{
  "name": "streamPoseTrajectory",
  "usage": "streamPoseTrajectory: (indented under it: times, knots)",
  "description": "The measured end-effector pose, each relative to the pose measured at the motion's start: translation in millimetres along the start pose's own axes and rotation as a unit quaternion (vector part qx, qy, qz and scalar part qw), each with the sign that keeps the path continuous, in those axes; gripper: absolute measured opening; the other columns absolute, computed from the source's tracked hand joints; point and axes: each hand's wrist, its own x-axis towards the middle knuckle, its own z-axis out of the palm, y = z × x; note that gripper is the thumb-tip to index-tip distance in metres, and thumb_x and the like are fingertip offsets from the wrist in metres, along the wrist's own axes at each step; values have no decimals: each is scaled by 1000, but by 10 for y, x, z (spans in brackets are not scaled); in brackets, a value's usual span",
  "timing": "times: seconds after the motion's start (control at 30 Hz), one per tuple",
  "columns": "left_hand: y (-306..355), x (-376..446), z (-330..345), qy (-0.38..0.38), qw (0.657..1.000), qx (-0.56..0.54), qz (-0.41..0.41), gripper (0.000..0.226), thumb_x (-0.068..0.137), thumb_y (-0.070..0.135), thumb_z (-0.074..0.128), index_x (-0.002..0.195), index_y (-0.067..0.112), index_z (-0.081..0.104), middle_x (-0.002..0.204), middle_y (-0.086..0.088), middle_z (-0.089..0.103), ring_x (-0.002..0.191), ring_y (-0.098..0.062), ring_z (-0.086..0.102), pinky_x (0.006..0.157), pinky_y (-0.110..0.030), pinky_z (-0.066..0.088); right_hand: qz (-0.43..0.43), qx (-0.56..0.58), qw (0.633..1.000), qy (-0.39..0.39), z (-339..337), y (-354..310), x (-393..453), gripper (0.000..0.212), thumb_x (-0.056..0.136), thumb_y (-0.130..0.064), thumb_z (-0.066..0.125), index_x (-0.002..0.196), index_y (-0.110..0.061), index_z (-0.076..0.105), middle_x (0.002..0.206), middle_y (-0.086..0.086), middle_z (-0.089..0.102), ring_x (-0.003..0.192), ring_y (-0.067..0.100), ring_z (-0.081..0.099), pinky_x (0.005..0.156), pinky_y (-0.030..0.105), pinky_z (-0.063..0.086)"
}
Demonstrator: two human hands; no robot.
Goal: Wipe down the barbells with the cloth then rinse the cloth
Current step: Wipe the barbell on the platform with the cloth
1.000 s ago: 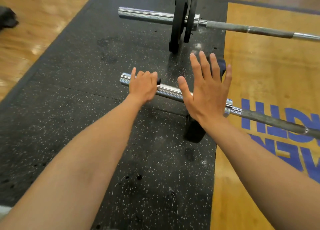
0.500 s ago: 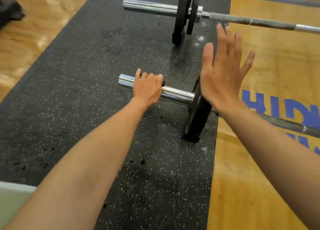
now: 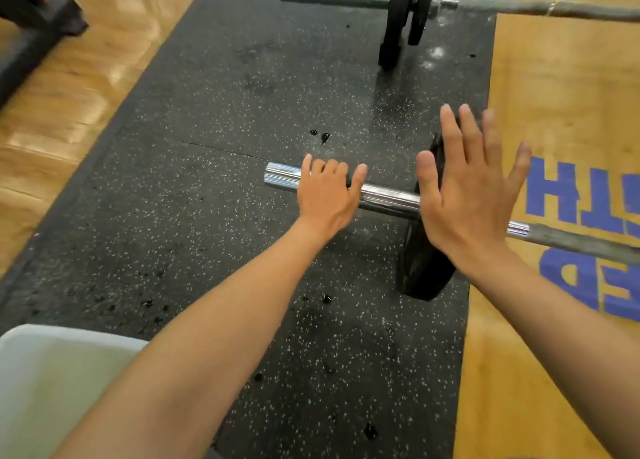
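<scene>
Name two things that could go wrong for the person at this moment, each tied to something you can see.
The near barbell sleeve stands on one round plate, so it might roll while the left hand grips it. The open right hand is spread in front of that plate; whether it touches is unclear, and its fingers could get caught if the plate shifts.

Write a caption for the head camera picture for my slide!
Left hand grips the near barbell's chrome sleeve while the open right hand hovers by its black weight plate.

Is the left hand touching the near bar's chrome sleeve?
Touching. The head view shows the left hand on the sleeve, fingers curled over its top with no gap.
</scene>
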Motion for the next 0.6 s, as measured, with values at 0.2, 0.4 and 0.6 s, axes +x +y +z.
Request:
streamPoseTrajectory:
  times: [0.2,0.4,0.6]
  knots:
    - [245,-351,12,33,988,-77,128,52,111,40,22,95,14,63,89,-3,63,86,-26,55,92,-41,40,-9,-15,1000,-21,-66,-54,-371,64,105,-56,10,163,-31,21,169,-8,23,159,17,7,123,63,1]
    - [465,-166,-28,-28,996,-30,78,76,107,53,-1,93,13,62,83,-7,63,74,-29,53,68,-37,25,12,31,999,-23,-332,-202,-200,66,102,-58,2,164,-35,11,171,-10,12,159,13,-1,122,59,-10]
    - [61,-283,-29,-33,995,13,98,85,94,74,-9,73,18,52,58,1,49,53,-22,52,54,-33,27,38,-13,995,-87,-169,-123,8,72,100,-66,-1,164,-34,8,172,-4,13,159,17,0,124,61,-7]
